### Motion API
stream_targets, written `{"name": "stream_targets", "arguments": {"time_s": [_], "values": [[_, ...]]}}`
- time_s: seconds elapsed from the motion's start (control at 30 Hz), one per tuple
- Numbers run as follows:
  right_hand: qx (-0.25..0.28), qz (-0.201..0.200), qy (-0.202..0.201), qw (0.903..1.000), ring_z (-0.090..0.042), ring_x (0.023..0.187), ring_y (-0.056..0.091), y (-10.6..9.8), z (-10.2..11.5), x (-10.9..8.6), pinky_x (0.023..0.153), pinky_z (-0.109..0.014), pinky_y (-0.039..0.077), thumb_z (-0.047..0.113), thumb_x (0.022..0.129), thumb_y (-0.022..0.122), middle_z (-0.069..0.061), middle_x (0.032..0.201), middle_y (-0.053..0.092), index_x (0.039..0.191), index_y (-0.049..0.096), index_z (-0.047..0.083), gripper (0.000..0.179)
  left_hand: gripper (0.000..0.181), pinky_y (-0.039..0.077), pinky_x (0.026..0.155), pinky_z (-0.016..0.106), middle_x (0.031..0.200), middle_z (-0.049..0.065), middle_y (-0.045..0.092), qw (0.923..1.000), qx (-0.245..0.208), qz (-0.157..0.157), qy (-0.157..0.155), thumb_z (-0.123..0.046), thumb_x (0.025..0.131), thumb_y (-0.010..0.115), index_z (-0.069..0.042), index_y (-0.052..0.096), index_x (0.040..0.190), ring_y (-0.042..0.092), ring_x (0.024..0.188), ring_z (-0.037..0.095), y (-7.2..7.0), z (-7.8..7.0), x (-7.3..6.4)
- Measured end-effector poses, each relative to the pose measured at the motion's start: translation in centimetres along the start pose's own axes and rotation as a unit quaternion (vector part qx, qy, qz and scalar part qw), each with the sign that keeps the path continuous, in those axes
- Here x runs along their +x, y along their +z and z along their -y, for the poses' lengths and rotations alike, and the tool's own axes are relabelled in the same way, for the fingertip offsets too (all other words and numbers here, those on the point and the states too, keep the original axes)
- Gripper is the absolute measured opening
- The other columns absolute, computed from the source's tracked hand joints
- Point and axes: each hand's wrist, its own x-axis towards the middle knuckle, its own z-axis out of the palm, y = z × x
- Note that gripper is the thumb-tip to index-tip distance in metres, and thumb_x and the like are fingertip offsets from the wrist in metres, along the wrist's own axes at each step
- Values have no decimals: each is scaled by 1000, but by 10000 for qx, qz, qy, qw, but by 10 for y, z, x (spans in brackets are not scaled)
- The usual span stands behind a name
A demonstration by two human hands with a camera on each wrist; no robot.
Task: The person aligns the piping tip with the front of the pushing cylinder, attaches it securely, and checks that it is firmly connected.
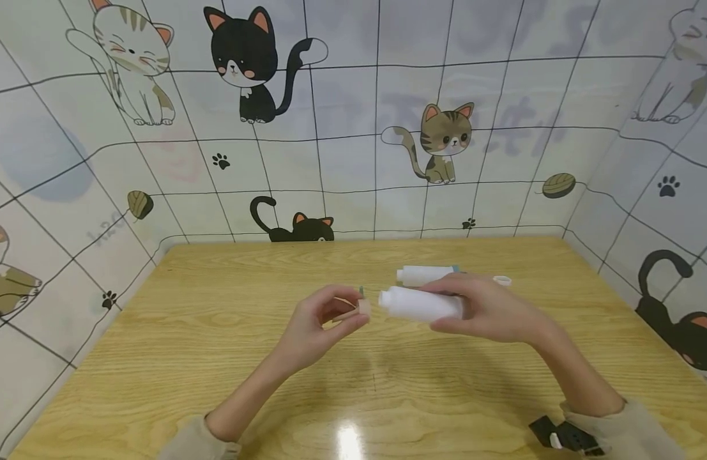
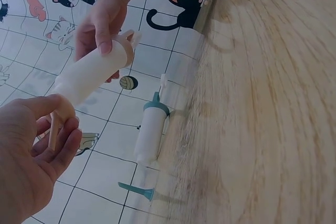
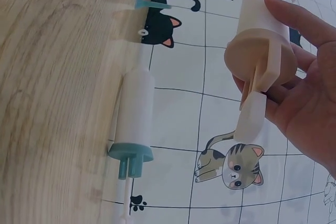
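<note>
My right hand [image 1: 491,310] grips a white syringe-like tube [image 1: 422,304] by its barrel, held tilted above the table with its narrow neck toward my left hand. A beige collar [image 3: 260,59] closes its rear end, and a white plunger end [image 3: 250,119] sticks out there. Between thumb and fingers, my left hand [image 1: 321,322] pinches a small beige nozzle [image 1: 363,309] just off the tube's neck; its slim stem [image 2: 54,131] points back toward the palm. Behind, a second white tube [image 1: 425,275] with a teal collar [image 2: 156,108] lies on the table.
A teal nozzle [image 2: 137,190] stands on the wooden table [image 1: 215,358] behind my left hand. At the back right is a white ring [image 1: 502,280]. A black object [image 1: 568,436] is by my right sleeve. Cat-patterned sheeting [image 1: 353,160] encloses the table's back and sides.
</note>
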Motion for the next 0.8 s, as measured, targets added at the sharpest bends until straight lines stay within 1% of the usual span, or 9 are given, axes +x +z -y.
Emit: {"name": "stream_targets", "arguments": {"time_s": [0.23, 0.33, 0.57, 0.63, 0.8], "values": [[-108, -14, -35, 9999, -16, 99, 58, 0, 5, 1, 75, -33, 53, 33, 88, 81, 4, 120, 66, 127, 69, 19, 43, 30, 58, 92, 36, 112, 11, 67, 9998, -76, -104, 147, 3, 88, 76, -2, 65, 116, 71, 94, 21, 5, -1, 5], [-120, -31, -82, 9999, -17, 99, 58, 0, 6, 2, 75, -34, 52, 32, 88, 81, 4, 120, 66, 127, 69, 19, 43, 30, 58, 92, 36, 113, 12, 67, 9998, -101, -119, 159, 3, 88, 76, -2, 65, 115, 71, 94, 22, 6, -2, 7], [-107, -63, -143, 9998, -17, 100, 58, -3, 10, 3, 76, -34, 52, 29, 87, 82, 3, 120, 66, 127, 69, 19, 43, 28, 59, 91, 37, 112, 14, 67, 9993, -224, -48, 288, 4, 90, 74, 1, 64, 116, 71, 98, 24, 10, -4, 15], [-131, -99, -166, 9997, -17, 99, 58, -5, 10, 3, 74, -33, 53, 28, 87, 83, 3, 119, 66, 127, 69, 19, 43, 29, 59, 90, 37, 111, 14, 66, 9993, -233, -30, 285, 4, 90, 73, 0, 64, 117, 71, 100, 25, 11, -6, 17], [-116, -160, -149, 9997, -17, 97, 59, -10, 11, 4, 72, -33, 55, 28, 86, 83, 1, 118, 67, 126, 70, 19, 43, 28, 59, 90, 37, 111, 13, 65, 9994, -295, -36, 154, 3, 91, 73, 0, 65, 117, 70, 102, 25, 12, -8, 22]]}}
